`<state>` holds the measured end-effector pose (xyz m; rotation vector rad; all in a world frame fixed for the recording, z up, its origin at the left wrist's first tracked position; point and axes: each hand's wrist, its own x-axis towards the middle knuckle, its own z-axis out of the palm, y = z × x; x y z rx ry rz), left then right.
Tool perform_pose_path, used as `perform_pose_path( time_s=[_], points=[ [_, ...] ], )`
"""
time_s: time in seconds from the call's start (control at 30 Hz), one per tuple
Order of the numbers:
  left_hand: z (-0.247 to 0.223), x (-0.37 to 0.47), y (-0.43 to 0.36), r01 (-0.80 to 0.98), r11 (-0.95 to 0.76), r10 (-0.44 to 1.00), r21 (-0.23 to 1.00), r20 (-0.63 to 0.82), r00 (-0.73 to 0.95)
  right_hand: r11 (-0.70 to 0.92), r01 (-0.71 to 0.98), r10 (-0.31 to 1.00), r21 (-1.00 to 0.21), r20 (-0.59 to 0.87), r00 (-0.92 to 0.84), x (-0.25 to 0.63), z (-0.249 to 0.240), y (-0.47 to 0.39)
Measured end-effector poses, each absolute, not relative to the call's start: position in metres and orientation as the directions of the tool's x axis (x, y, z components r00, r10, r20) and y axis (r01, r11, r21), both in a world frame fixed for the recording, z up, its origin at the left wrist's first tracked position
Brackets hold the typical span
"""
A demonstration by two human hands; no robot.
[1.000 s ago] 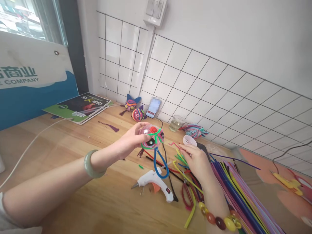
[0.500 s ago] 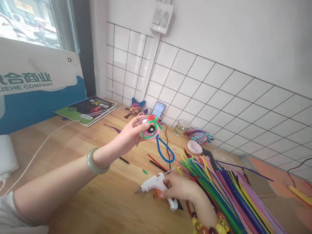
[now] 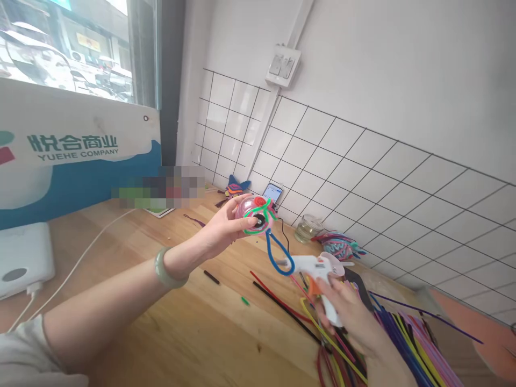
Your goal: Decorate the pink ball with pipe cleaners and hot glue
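Observation:
My left hand (image 3: 224,221) grips a round pink pipe-cleaner craft (image 3: 246,207) above the table. Green trim, a red spiral and a black eye with a shiny centre show on it, and a blue pipe-cleaner loop (image 3: 270,255) hangs below. In my right hand (image 3: 347,307) is a white hot glue gun (image 3: 308,265) with an orange trigger. Its nozzle points left, beside the loop; I cannot tell if they touch. Slightly blurred, the right hand is wrapped round the gun's handle.
Bundled pipe cleaners (image 3: 419,344) lie at the right. Behind are a fish-like craft (image 3: 341,245), a glass jar (image 3: 308,228), a phone (image 3: 272,193) and another craft (image 3: 236,189). A power bank (image 3: 26,258) with a cable stands left. A wire grid (image 3: 342,145) lines the wall.
My right hand has lifted the glue gun off the table, up toward the craft. The left hand still holds the craft. The camera view has shifted.

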<state>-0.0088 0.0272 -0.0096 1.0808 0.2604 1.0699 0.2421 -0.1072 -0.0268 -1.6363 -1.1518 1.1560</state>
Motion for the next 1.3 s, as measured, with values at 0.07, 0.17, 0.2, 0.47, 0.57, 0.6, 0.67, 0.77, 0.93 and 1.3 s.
perform_pose_path(
  time_s=[0.07,0.17,0.2,0.47,0.57,0.6,0.67,0.77,0.93,1.3],
  points=[
    [-0.011,-0.009,0.028,-0.547,0.035,0.824,0.836,0.286,0.489,-0.151,0.152,0.939,-0.977,-0.094,0.330,0.247,-0.017,-0.110],
    [-0.014,-0.006,0.027,-0.481,-0.007,0.838,0.877,0.267,0.475,0.042,0.152,0.873,-0.987,0.110,0.476,0.247,-0.004,-0.114],
    [-0.016,-0.005,0.026,-0.474,-0.018,0.838,0.880,0.272,0.473,0.092,0.162,0.848,-0.982,0.163,0.504,0.246,-0.001,-0.116],
    [-0.027,0.008,0.019,-0.503,0.024,0.817,0.864,0.273,0.508,0.225,0.597,0.809,-0.770,0.489,0.326,0.208,-0.005,-0.133],
    [-0.027,0.008,0.018,-0.486,0.018,0.818,0.874,0.267,0.510,0.202,0.639,0.793,-0.742,0.507,0.338,0.188,-0.004,-0.137],
    [-0.027,0.008,0.018,-0.474,0.015,0.818,0.880,0.262,0.512,0.201,0.638,0.788,-0.743,0.510,0.345,0.183,-0.004,-0.138],
    [-0.026,0.008,0.017,-0.448,0.009,0.820,0.894,0.250,0.515,0.205,0.640,0.785,-0.741,0.515,0.344,0.177,-0.004,-0.139],
    [-0.025,0.008,0.016,-0.458,0.008,0.811,0.889,0.261,0.523,0.214,0.653,0.782,-0.726,0.528,0.331,0.176,-0.005,-0.139],
    [-0.026,0.009,0.015,-0.478,0.020,0.805,0.878,0.270,0.528,0.208,0.689,0.790,-0.694,0.535,0.301,0.179,-0.010,-0.140],
    [-0.025,0.009,0.014,-0.460,0.031,0.804,0.887,0.251,0.539,0.185,0.752,0.793,-0.633,0.548,0.266,0.181,-0.012,-0.141]
  ],
)
